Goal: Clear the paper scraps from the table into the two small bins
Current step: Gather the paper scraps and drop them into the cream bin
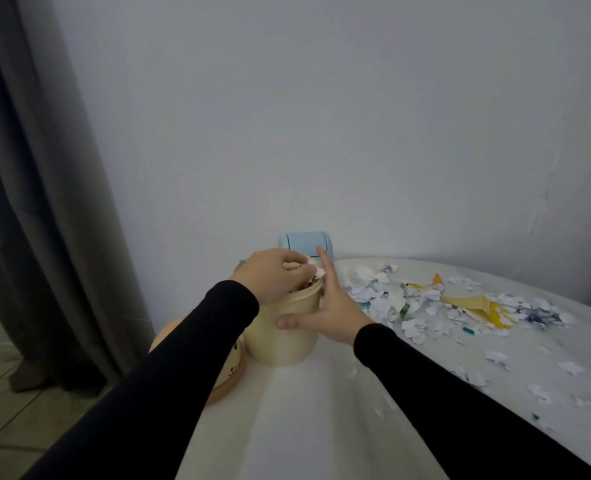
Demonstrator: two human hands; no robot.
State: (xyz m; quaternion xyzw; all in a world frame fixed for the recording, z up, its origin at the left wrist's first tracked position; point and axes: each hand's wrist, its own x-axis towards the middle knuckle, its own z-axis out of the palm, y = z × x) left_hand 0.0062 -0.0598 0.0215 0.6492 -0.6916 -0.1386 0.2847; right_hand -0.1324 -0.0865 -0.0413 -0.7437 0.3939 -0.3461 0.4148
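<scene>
1. The table (321, 427) was covered in a pale cloth, its far edge curving toward the wall.
2. A cream bin (280, 334) stood on it near the left edge, directly under the left hand's fingers (292, 263) and against the right hand's fingers (325, 268), whose thumb lay across its side.
3. A light blue bin (306, 242) stood just beyond the fingertips, by the wall.
4. Paper scraps (422, 306), mostly white and pale blue with some yellow and green, lay heaped to the right of the right hand's fingers.
5. Thinner scatter (536, 389) trailed nearer the table's right edge, well apart from the fingers.
</scene>
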